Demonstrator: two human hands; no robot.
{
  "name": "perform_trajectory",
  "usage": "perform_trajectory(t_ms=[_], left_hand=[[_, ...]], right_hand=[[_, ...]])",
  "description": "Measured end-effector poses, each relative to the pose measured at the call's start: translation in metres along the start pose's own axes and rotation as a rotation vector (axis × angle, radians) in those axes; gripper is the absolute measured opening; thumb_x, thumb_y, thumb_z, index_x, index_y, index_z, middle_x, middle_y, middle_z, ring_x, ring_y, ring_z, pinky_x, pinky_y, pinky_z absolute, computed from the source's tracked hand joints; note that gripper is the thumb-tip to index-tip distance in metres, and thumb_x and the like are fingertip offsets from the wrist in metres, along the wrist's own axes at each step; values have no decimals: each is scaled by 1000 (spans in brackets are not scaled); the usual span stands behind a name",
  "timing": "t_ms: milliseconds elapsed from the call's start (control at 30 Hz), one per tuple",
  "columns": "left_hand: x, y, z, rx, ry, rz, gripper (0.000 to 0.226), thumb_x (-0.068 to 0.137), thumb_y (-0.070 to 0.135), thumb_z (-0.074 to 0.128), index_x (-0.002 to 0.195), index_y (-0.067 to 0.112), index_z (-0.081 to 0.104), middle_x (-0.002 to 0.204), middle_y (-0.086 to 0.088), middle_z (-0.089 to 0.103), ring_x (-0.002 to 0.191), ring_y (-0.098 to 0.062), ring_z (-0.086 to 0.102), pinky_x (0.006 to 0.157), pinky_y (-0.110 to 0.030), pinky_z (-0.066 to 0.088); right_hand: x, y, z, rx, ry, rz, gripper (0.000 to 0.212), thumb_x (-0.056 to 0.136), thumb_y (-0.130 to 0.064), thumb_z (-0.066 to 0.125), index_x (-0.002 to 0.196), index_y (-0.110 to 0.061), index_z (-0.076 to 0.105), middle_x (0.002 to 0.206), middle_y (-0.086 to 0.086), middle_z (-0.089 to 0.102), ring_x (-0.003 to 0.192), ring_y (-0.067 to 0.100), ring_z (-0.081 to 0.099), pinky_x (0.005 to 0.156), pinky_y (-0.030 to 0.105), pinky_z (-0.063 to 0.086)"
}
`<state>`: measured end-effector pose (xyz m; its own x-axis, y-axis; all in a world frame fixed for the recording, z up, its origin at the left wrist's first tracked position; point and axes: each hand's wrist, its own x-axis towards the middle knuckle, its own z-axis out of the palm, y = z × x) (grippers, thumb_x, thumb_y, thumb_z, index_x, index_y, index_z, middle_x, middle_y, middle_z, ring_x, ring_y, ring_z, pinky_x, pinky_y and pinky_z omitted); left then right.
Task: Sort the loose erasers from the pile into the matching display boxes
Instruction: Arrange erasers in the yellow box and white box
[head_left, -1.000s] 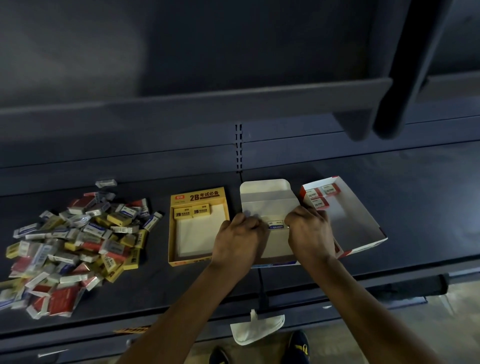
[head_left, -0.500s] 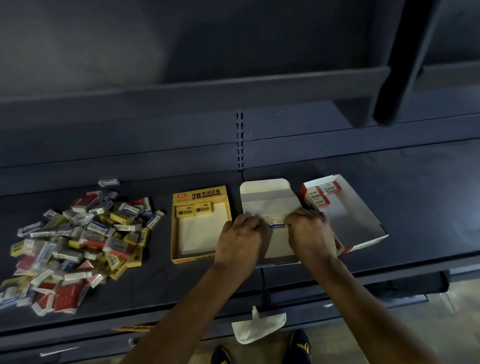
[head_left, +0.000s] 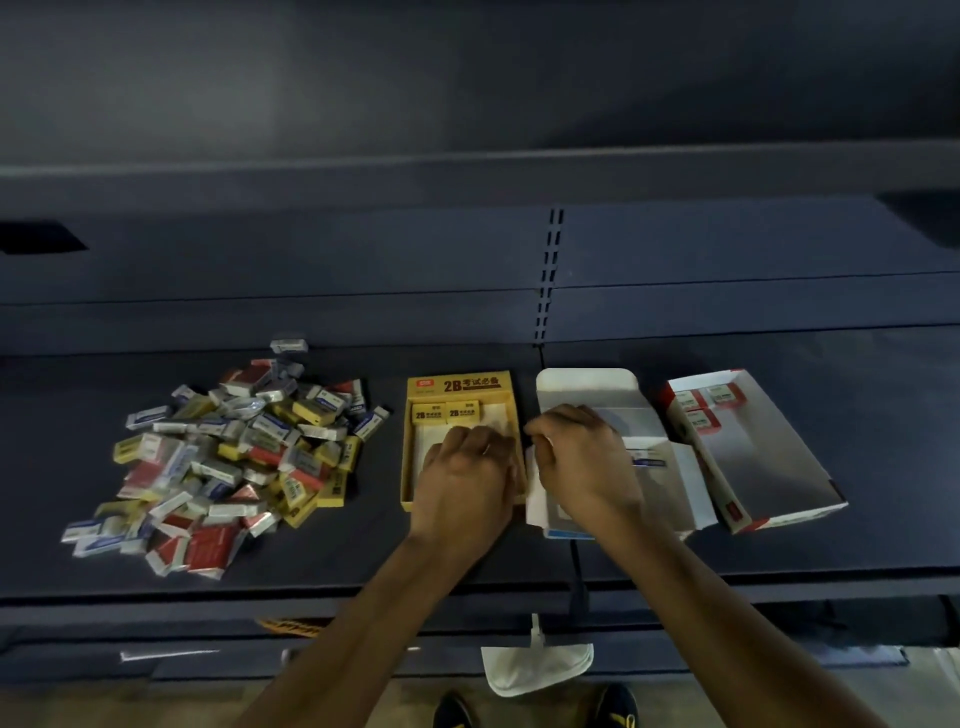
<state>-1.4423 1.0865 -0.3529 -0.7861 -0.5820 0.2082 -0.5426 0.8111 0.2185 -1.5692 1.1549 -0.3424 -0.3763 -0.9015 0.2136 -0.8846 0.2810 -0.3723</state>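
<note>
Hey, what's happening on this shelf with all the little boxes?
A person is sorting erasers into display boxes on a shelf. The mixed pile lies at the left. Their left hand is over the yellow box, which holds two erasers; whether the hand grips anything is hidden. Their right hand grips the left edge of the white box. The red box at the right holds three erasers.

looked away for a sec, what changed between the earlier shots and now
The left hand left the white box and moved left over the yellow box; the right hand shifted to the white box's left edge. What either holds is unclear. The eraser pile and red box stayed put.
</note>
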Motion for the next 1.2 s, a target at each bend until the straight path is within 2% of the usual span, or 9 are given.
perform_trajectory(t_ms=[67,133,233,333,533,867,1000,1100,1200], left_hand=[[-9,-7,-1,20,-35,-28,22,77,20,63,95,11,71,87,-6,68,78,-26,62,60,-36,51],[-16,-14,-1,14,-58,-55,23,82,24,54,94,11,69,84,-5,67,75,-26,62,59,-36,52],[-25,-22,0,-32,-89,-73,24,88,25,50,96,10,67,84,-6,66,74,-26,62,62,-36,51],[-33,-29,-1,-93,-98,-71,27,93,26,46,98,10,67,89,-6,67,77,-25,63,70,-33,48],[-44,-40,-2,-160,-130,26,36,89,29,36,98,18,70,96,-5,68,85,-24,62,76,-32,44],[-60,-45,-1,-225,-153,135,32,87,24,47,111,10,62,110,-12,62,98,-28,56,86,-36,44],[-66,-50,-8,-266,-37,96,29,84,24,52,106,12,67,104,-7,64,92,-25,59,74,-27,46],[-69,-63,-16,-250,61,65,31,83,28,46,96,18,71,94,-1,67,84,-21,61,66,-27,51],[-71,-80,-28,-216,98,5,23,82,23,50,92,19,71,91,0,67,77,-19,63,59,-30,53]], right_hand=[[7,-13,7,25,-64,-37,13,86,-15,60,95,-12,69,96,5,65,91,23,59,74,26,41],[13,-24,16,32,-145,-71,22,91,-18,53,109,-14,65,112,3,61,105,20,54,81,23,37],[23,-39,28,12,-291,-74,33,92,-16,51,125,-16,56,128,3,55,118,21,47,97,29,38],[32,-48,37,-39,-410,-64,43,91,-13,53,133,-18,49,137,2,48,126,22,40,104,35,36],[40,-55,41,-75,-493,-148,50,90,-15,53,139,-19,42,146,-1,38,135,17,30,113,32,20],[34,-67,47,-64,-437,-103,44,91,-13,50,133,-26,49,138,-4,48,128,17,38,109,36,28],[32,-76,42,27,-369,-74,36,91,-14,48,124,-26,56,128,-2,57,118,17,50,101,41,38],[31,-86,37,45,-322,-92,32,91,-16,50,121,-25,58,125,-2,59,114,16,54,94,35,44],[30,-99,36,36,-295,-100,30,94,-22,47,121,-28,58,123,-5,60,113,15,54,85,28,41]])
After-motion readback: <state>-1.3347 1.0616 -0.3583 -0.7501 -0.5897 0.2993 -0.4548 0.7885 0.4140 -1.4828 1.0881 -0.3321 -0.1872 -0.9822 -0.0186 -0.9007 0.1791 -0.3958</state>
